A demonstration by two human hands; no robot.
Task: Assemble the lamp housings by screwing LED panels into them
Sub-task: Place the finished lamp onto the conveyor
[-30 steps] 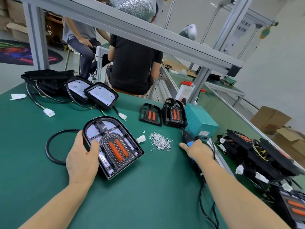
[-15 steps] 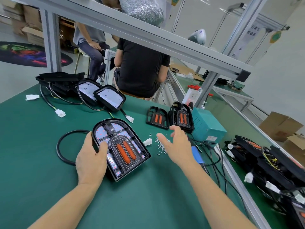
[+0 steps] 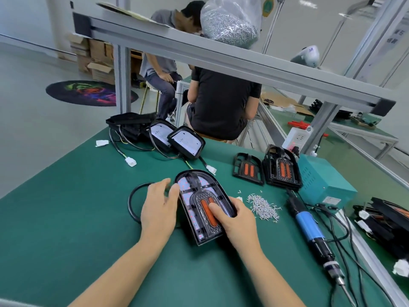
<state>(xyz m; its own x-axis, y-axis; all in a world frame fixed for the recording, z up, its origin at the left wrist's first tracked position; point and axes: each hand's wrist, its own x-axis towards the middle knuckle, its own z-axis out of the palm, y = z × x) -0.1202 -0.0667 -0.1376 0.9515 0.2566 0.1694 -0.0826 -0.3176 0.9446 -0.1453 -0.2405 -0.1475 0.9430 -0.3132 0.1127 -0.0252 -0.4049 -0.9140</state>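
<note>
A black arch-shaped lamp housing (image 3: 200,197) lies flat on the green table (image 3: 66,218), with an LED panel and two orange lenses inside it. My left hand (image 3: 158,209) rests against its left edge, thumb on the rim and fingers loosely extended. My right hand (image 3: 238,221) grips the housing's right side, thumb pressed on the orange lens and fingers curled round the edge. A pile of small silver screws (image 3: 263,207) lies just right of the housing. The blue electric screwdriver (image 3: 309,229) lies on the table further right, held by no hand.
Two black LED panels (image 3: 247,169) (image 3: 282,169) and a teal power box (image 3: 321,180) stand behind the screws. A black ring (image 3: 132,202) lies by my left hand. Wired housings (image 3: 186,142) sit at the back, more (image 3: 385,220) at the right. Two people sit beyond the table.
My right hand let go of the screwdriver, passed left over the screws and took hold of the housing's right side. The housing turned slightly; my left hand loosened at its left edge.
</note>
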